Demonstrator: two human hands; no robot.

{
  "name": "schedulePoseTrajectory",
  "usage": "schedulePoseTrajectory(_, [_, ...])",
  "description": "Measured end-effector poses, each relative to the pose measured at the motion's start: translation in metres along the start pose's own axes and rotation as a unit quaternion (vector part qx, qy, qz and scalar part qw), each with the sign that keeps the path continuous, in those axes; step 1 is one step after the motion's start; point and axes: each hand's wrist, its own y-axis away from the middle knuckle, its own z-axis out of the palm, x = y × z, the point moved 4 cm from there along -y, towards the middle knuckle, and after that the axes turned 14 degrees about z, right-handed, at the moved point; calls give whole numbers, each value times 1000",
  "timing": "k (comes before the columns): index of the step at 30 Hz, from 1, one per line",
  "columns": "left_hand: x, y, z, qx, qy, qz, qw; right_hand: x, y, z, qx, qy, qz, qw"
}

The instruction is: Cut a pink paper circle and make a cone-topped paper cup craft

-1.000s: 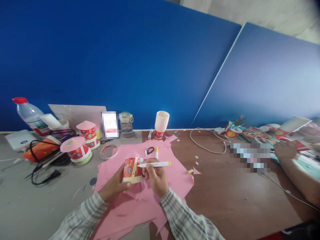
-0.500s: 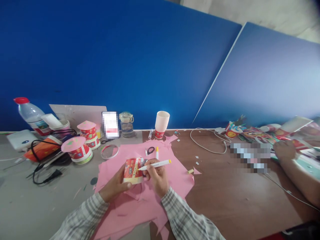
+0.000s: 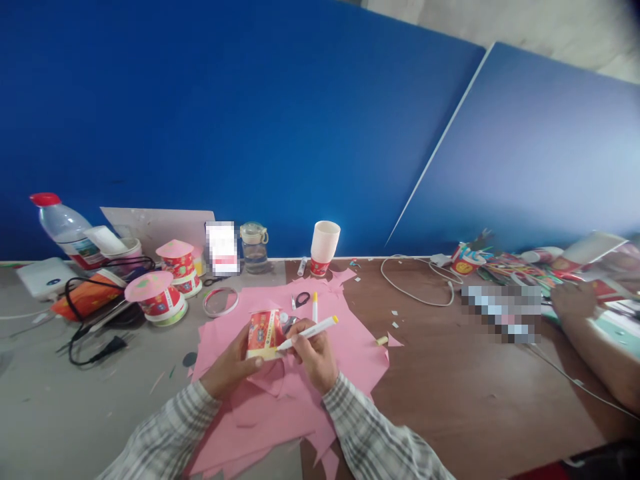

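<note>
My left hand point(image 3: 233, 365) is closed around the left side of a red patterned paper cup point(image 3: 264, 331), tilted above the pink paper. In my right hand point(image 3: 313, 353) is a white marker point(image 3: 315, 329) with a yellow end, its tip at the cup's pale yellow band. Pink paper sheets point(image 3: 345, 347) lie under both hands. Beyond them on the paper are a pair of scissors point(image 3: 301, 299) with dark handles and another yellow-capped marker point(image 3: 315, 308). A small yellow cap point(image 3: 382, 341) rests at the paper's right edge.
Stacked white and red cups point(image 3: 325, 248) stand by the blue partition, near a water jar point(image 3: 255, 248). Cup pieces with pink paper tops point(image 3: 155, 298), a roll of tape point(image 3: 221, 302) and cables are at left. At right, another person's forearm point(image 3: 595, 347) rests near craft scraps.
The cup has tilted slightly in my left hand. The marker's tip has moved down and a little left, from the printed side to the cup's pale yellow band.
</note>
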Motion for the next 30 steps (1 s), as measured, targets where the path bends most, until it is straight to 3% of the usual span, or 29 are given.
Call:
schedulePoseTrajectory(7, [-1,0,0,-6,6,-8,1000,2,-1,0,4,1,-5,1000])
schedulePoseTrajectory(13, [-1,-1,-7,24,-30,8,999,2,-1,1,-12,5,-2,1000])
schedulePoseTrajectory(30, [2,-2,-3,11,-47,6,999,2,-3,1,-3,16,-1,1000])
